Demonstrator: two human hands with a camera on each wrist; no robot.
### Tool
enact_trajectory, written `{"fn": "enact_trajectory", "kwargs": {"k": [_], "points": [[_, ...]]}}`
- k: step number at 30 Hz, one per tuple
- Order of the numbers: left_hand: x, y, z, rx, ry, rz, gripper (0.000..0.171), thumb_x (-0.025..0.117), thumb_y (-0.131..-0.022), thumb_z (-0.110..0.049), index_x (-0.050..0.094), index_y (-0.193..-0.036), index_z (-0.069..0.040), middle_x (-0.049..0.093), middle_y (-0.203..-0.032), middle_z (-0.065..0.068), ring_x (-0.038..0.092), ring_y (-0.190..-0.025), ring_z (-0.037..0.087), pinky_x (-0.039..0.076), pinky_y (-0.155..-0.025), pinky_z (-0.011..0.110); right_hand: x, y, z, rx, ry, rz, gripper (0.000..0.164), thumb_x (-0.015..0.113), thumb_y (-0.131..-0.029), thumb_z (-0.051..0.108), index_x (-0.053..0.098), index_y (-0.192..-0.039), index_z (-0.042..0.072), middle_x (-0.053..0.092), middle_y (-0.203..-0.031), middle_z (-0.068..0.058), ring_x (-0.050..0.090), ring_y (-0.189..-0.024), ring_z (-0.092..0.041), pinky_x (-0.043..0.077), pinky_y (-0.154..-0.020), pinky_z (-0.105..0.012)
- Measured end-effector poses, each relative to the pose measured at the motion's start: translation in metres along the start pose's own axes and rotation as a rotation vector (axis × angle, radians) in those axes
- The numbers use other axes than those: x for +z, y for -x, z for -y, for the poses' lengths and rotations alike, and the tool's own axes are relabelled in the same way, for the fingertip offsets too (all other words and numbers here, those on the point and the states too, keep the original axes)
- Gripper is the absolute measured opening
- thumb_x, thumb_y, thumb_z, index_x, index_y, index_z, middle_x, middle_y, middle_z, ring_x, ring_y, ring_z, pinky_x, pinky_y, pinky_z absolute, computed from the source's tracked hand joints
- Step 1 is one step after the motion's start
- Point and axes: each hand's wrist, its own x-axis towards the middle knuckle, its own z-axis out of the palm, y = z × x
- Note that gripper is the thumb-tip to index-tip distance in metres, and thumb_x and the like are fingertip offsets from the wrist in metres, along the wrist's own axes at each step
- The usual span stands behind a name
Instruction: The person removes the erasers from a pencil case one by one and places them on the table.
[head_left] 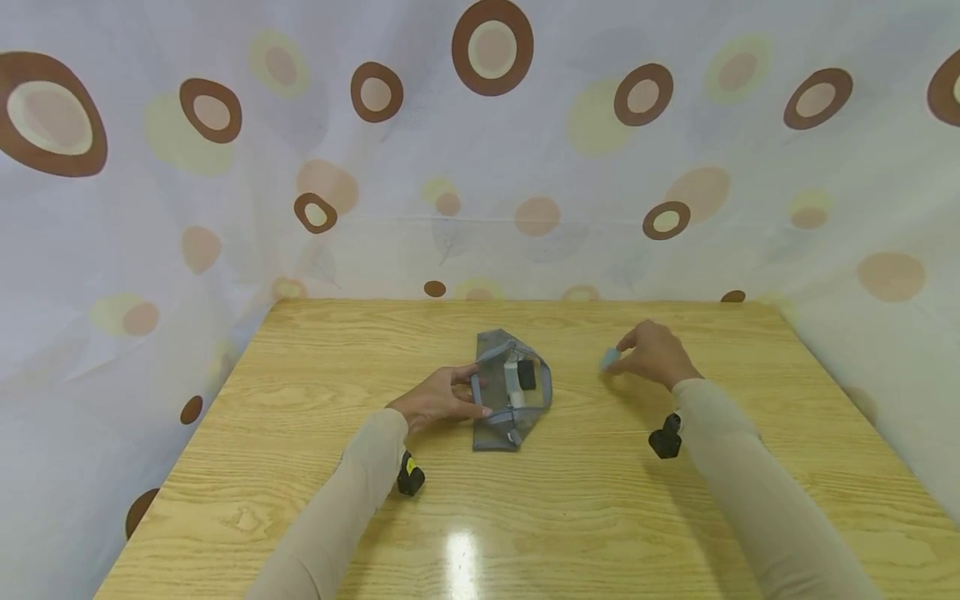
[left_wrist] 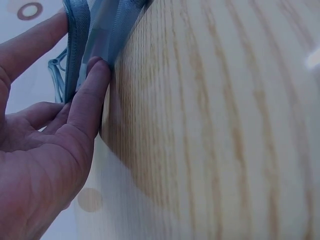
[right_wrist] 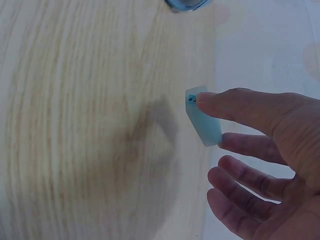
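A grey-blue mesh zip pouch [head_left: 495, 435] lies on the wooden table with its mouth spread. My left hand [head_left: 442, 396] holds it by the near-left edges, thumb at the lower side and fingers at the upper. Inside the pouch are a small black object [head_left: 527, 375] and a whitish object [head_left: 513, 379], their kinds unclear. Off to the right, my right hand [head_left: 651, 357] pinches a small light-blue block [right_wrist: 204, 120] between thumb and forefinger, above the table. A small dark printed mark shows on the block beside the thumb. In the left wrist view the pouch fabric [left_wrist: 107, 30] meets the fingers.
The wood-grain table [head_left: 300, 350] reaches back to a white curtain [head_left: 480, 167] with brown and yellow circles, which also hangs at both sides. A black wrist camera [head_left: 666, 437] sits on the right sleeve, another camera [head_left: 409, 477] on the left.
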Motion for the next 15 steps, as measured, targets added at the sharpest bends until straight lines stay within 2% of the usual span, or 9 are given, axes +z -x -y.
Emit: {"fn": "enact_trajectory", "kwargs": {"k": [7, 15], "points": [[0.001, 0.000, -0.002, -0.009, 0.017, -0.004, 0.093, 0.078, -0.087, -0.001, 0.022, -0.160, -0.001, 0.045, -0.152, 0.016, 0.059, -0.126, 0.033, 0.053, -0.100, 0.037, 0.003, 0.005, -0.011, 0.008, -0.020, 0.026, 0.049, 0.082, -0.083, 0.025, 0.071, -0.113, -0.013, 0.064, -0.123, -0.032, 0.060, -0.111, -0.052, 0.053, -0.088, -0.062], [0.001, 0.001, -0.002, -0.007, 0.018, -0.008, 0.092, 0.078, -0.087, -0.001, 0.022, -0.160, -0.001, 0.046, -0.151, 0.016, 0.059, -0.126, 0.034, 0.053, -0.099, 0.037, 0.003, 0.008, -0.016, 0.031, -0.007, 0.028, 0.050, 0.083, -0.082, 0.027, 0.071, -0.113, -0.012, 0.064, -0.124, -0.033, 0.059, -0.113, -0.053, 0.053, -0.087, -0.063]]}}
